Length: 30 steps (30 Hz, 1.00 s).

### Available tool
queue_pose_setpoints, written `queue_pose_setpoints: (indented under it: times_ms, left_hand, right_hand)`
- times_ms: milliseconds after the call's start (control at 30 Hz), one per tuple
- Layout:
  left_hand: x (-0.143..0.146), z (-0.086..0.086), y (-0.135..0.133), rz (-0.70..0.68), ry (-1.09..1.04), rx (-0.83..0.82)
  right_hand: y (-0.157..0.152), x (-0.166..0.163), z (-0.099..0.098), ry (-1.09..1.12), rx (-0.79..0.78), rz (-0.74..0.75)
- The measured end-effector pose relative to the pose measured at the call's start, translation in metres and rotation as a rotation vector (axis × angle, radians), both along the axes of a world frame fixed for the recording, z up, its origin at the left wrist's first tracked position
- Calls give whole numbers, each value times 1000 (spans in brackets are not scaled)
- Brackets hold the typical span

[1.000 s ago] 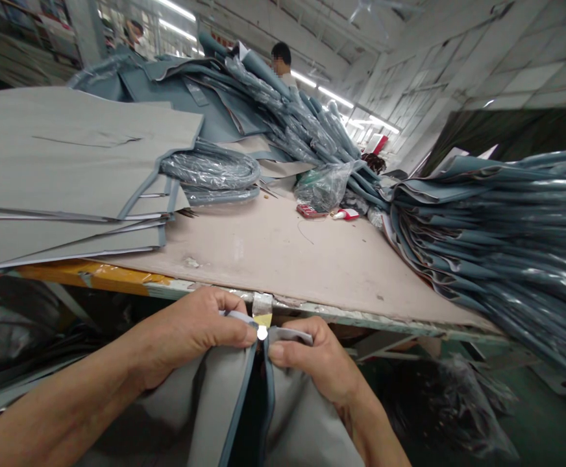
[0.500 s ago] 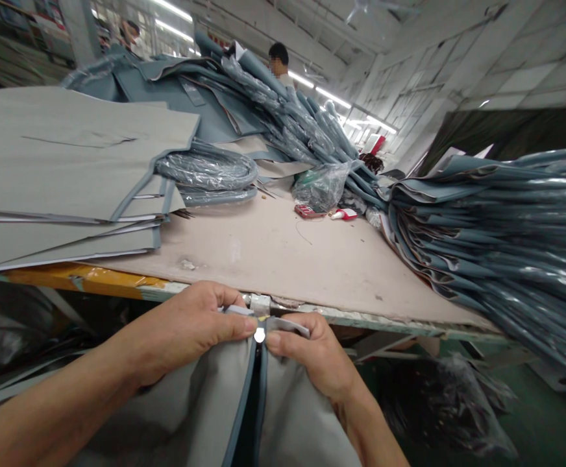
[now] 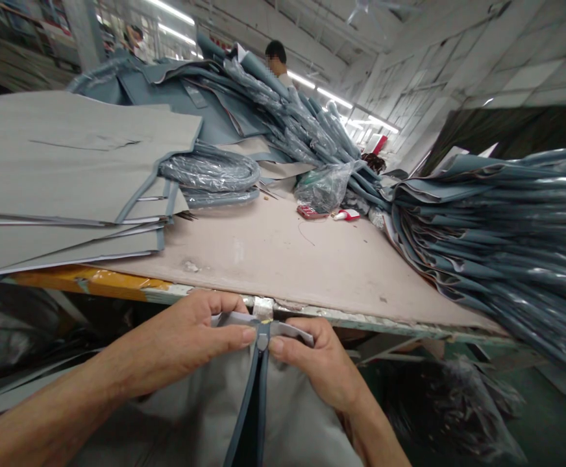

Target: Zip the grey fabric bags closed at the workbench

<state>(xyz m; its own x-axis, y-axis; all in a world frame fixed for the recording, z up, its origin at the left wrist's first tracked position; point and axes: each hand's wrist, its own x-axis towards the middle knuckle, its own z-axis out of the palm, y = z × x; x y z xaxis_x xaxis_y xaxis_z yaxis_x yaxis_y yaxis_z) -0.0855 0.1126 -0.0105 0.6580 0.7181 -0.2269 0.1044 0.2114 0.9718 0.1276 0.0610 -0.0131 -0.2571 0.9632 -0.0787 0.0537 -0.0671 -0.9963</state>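
My left hand and my right hand pinch the top of a grey fabric cover just below the table's front edge. Two blue piped edges of the cover meet between my thumbs and run down together. Each hand grips one side of the cover beside that seam. The cover hangs below the table towards me.
A stack of flat grey panels lies at the left of the table. Blue covers wrapped in plastic pile up at the right and at the back. A plastic bag and small red items sit mid-table. Two persons stand far behind.
A shiny round fastener seen between my thumbs earlier is hidden now. The two piped edges have come together, and my hands have moved slightly closer.
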Motion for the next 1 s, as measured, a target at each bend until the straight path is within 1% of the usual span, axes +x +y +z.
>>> queue_pose_setpoints:
  times_ms: [133, 333, 400, 533, 633, 733, 800, 933, 1000]
  left_hand:
    - [1, 0, 1, -6, -7, 6]
    - [1, 5, -4, 23, -27, -63]
    - [1, 5, -6, 32, 7, -44]
    - [0, 0, -8, 36, 157, 30]
    - [1, -1, -10, 23, 135, 25]
    - [2, 3, -11, 28, 102, 32]
    - [4, 7, -12, 50, 109, 64]
    - [7, 15, -15, 102, 169, 144]
    - [8, 22, -15, 119, 260, 220]
  right_hand:
    - [-1, 0, 1, -4, -2, -6]
    - [-3, 0, 1, -26, 10, -8]
    - [-4, 3, 1, -59, 8, -1]
    - [-6, 6, 1, -131, 5, 6]
    - [-7, 7, 1, -133, 3, -7]
    - [-7, 5, 0, -121, 2, -23]
    - [-8, 4, 0, -107, 13, -30]
    - [-12, 1, 4, -136, 76, -99]
    - [-12, -1, 10, -197, 122, -151]
